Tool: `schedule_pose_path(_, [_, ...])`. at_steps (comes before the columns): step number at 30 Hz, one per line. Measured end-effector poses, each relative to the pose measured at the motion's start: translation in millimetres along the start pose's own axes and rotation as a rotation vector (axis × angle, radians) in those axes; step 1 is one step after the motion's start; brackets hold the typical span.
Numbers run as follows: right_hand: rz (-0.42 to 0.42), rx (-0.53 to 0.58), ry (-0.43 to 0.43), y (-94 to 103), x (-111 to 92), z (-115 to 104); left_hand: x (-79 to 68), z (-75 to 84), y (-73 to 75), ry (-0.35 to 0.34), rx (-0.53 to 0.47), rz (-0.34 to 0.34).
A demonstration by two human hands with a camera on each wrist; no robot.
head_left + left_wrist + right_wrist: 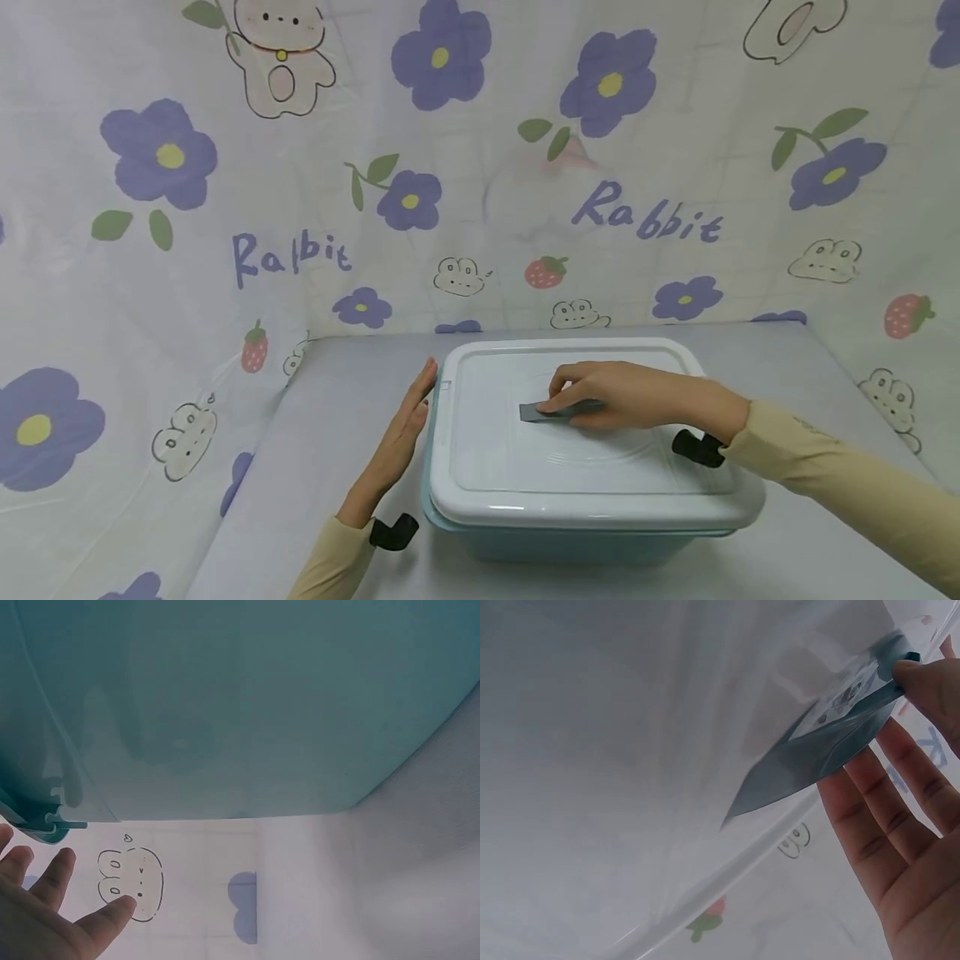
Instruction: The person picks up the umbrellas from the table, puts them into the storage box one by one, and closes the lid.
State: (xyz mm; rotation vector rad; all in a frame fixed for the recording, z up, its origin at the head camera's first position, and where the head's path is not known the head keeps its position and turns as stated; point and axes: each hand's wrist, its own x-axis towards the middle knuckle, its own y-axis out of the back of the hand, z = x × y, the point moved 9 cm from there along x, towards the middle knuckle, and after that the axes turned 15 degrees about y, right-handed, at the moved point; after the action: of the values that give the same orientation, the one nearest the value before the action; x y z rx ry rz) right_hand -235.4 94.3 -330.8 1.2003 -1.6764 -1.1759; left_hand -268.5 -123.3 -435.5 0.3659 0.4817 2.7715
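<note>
A light-blue plastic storage box (573, 546) stands on the table under a white lid (487, 450). My right hand (622, 396) is over the middle of the lid and pinches a flat grey strip-like piece (534, 412). In the right wrist view the thumb is on one side of this grey-teal piece (780, 776) and the fingers on the other; whether it is fixed to the lid I cannot tell. At the box's left side is my left hand (397, 442), fingers extended near the rim. The left wrist view shows its fingers (56, 881) spread below the box wall (240, 712).
The pale table (360, 367) is bordered by a white cloth backdrop (495, 200) printed with purple flowers, strawberries and rabbits. It rises behind and on both sides. A black wrist mount (393, 532) sits by the left cuff, another black mount (697, 448) by the right.
</note>
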Motion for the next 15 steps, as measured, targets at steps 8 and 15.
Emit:
schedule_pose_path(8, [-0.029, -0.015, 0.000, -7.4, 11.0, -2.5, -0.8, 4.5, -0.1, 0.000, -0.046, -0.040])
schedule_pose_path(15, [-0.026, -0.015, -0.006, -10.7, 8.7, -7.3, -10.5, 22.2, -2.9, 0.025, -0.050, -0.069])
